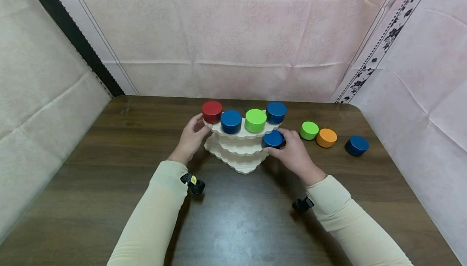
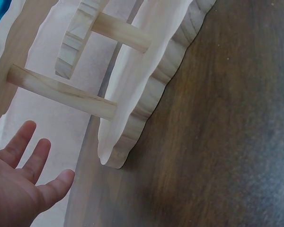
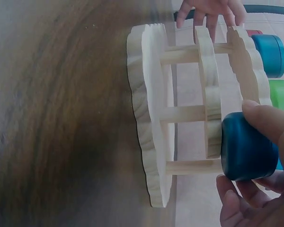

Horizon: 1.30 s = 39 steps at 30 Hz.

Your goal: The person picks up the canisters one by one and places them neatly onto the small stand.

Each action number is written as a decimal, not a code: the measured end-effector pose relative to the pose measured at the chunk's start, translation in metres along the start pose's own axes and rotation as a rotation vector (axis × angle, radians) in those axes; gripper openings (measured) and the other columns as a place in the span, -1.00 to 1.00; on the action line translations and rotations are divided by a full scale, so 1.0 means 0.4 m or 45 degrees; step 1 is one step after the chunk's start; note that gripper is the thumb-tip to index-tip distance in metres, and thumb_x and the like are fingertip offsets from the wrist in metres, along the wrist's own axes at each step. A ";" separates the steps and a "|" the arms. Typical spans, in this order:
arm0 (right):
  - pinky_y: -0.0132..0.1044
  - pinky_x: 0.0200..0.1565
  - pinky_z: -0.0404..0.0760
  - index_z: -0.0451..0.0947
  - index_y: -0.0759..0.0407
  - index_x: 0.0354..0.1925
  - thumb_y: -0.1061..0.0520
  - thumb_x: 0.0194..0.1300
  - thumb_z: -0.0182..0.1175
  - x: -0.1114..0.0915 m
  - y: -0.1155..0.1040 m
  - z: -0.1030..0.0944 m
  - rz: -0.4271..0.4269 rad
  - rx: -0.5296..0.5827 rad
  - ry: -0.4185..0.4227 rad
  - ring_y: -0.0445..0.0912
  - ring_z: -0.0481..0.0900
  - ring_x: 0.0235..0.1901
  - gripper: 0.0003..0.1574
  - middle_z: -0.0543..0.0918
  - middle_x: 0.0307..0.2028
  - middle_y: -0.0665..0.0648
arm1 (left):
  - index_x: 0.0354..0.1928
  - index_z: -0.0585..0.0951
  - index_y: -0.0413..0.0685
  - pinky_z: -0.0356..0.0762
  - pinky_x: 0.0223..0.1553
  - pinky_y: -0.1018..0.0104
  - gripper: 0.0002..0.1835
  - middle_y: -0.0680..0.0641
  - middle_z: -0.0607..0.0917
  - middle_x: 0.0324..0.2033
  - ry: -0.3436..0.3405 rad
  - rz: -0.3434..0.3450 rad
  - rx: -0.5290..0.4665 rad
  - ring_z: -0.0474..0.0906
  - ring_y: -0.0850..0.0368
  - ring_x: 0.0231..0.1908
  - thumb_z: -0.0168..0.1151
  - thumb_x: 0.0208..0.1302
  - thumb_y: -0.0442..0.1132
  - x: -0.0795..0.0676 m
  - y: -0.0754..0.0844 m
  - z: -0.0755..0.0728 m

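A three-tier wooden stand (image 1: 240,162) with scalloped edges stands on the table. On its top tier are a red round tin (image 1: 212,112), a blue tin (image 1: 231,121), a light green tin (image 1: 255,121) and another blue tin (image 1: 276,112). My right hand (image 1: 292,152) pinches a blue round tin (image 3: 250,146) between thumb and fingers, at the right edge of the middle tier. My left hand (image 1: 191,136) is at the top tier's left edge beside the red tin, its fingers (image 2: 40,158) spread below that tier; its contact with the tier is partly hidden.
To the right of the stand, a green tin (image 1: 309,130), an orange tin (image 1: 326,138) and a blue tin (image 1: 356,146) sit on the brown wooden table (image 1: 233,225). Pale cloth (image 1: 233,31) hangs behind the table and along both sides.
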State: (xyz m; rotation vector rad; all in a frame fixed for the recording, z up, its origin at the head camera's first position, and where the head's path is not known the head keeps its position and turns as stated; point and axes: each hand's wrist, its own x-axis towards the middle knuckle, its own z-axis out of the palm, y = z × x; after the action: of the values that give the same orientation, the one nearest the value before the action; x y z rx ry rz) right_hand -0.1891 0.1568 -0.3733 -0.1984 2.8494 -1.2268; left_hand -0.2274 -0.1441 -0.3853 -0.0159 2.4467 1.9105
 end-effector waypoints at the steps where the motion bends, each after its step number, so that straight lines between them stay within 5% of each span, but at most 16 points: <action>1: 0.09 0.15 0.47 0.19 0.34 0.37 0.01 0.19 0.37 0.000 0.000 0.003 0.001 0.005 0.009 0.19 0.36 0.07 -0.06 0.30 0.15 0.38 | 0.47 0.17 0.04 0.22 0.32 -0.10 -0.34 -0.20 0.32 0.35 0.001 0.003 -0.001 0.24 -0.11 0.33 0.10 0.40 -0.05 0.000 0.000 0.001; 17: 0.07 0.15 0.47 0.29 0.33 0.31 -0.01 0.15 0.40 -0.004 -0.007 0.018 -0.018 0.036 0.069 0.16 0.28 0.11 -0.11 0.33 0.13 0.32 | 0.47 0.15 0.08 0.20 0.32 -0.12 -0.32 -0.16 0.31 0.37 -0.007 -0.038 0.010 0.22 -0.09 0.35 0.10 0.39 0.00 -0.003 0.002 0.001; 27: -0.22 -0.19 0.50 0.33 0.35 0.25 -0.01 0.15 0.41 -0.002 -0.015 0.033 0.023 0.093 0.142 0.09 0.35 -0.08 -0.16 0.40 -0.09 0.26 | 0.47 0.16 0.09 0.22 0.31 -0.13 -0.32 -0.15 0.32 0.37 -0.008 -0.028 0.011 0.23 -0.09 0.34 0.11 0.39 0.01 0.000 0.002 0.002; 39: -0.15 -0.05 0.55 0.25 0.39 0.23 0.11 0.15 0.41 0.003 -0.028 0.063 0.058 0.208 0.188 0.08 0.42 -0.07 -0.18 0.41 -0.05 0.29 | 0.47 0.16 0.06 0.23 0.32 -0.10 -0.32 -0.17 0.31 0.37 -0.006 -0.021 0.006 0.23 -0.10 0.34 0.11 0.39 -0.01 0.000 0.001 0.002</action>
State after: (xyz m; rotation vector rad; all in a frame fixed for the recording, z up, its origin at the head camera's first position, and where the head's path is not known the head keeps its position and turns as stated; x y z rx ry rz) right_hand -0.1873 0.1309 -0.3827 -0.0389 2.8354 -1.5156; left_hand -0.2274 -0.1433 -0.3851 -0.0320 2.4404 1.8959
